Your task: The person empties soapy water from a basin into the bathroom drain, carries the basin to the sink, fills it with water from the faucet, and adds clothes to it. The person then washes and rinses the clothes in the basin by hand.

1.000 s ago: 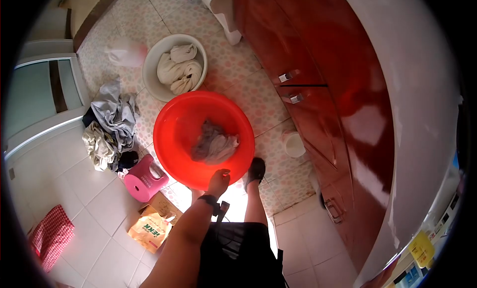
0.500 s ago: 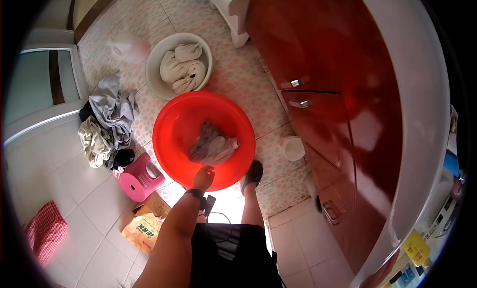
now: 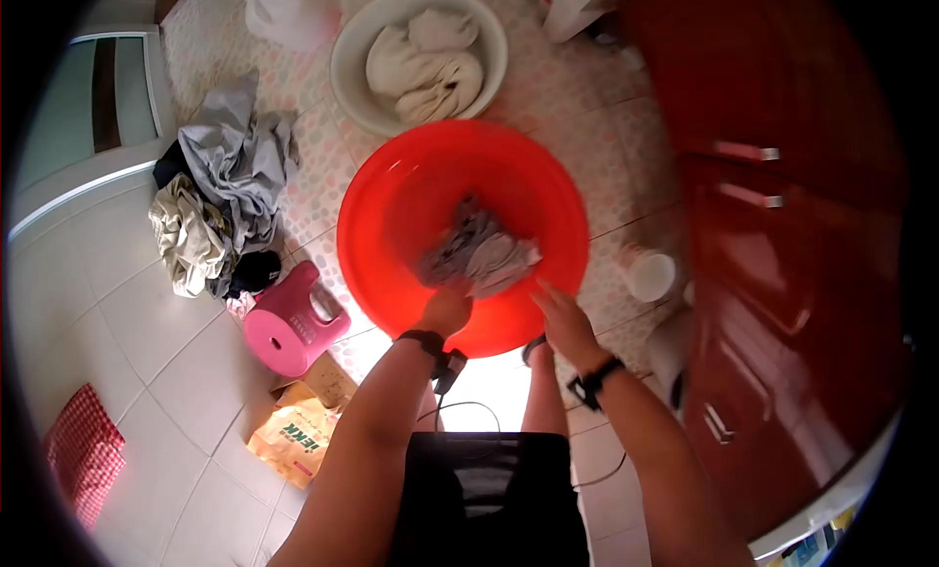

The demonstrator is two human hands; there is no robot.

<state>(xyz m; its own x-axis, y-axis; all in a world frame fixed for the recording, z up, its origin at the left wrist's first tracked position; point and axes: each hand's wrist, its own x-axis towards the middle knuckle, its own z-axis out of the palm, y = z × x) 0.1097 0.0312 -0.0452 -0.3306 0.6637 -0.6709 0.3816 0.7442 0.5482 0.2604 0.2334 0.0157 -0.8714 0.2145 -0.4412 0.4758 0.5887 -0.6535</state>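
A large red basin stands on the floor in front of me. Inside it lies a crumpled greyish-purple garment, toward the near side. My left hand is over the near left rim, close to the garment's lower edge. Its fingers are blurred, so neither their grip nor contact with the cloth is clear. At the near right rim, my right hand is open, fingers stretched toward the garment with nothing visible in them. Both wrists carry dark bands.
Behind the red basin stands a white basin holding cream cloth. To the left are a clothes pile, a pink stool and a yellow bag. Right are a white tub and red cabinets.
My right hand has come into view at the basin's near right. My left hand remains near the garment. The view has shifted, with the basin and floor items appearing larger.
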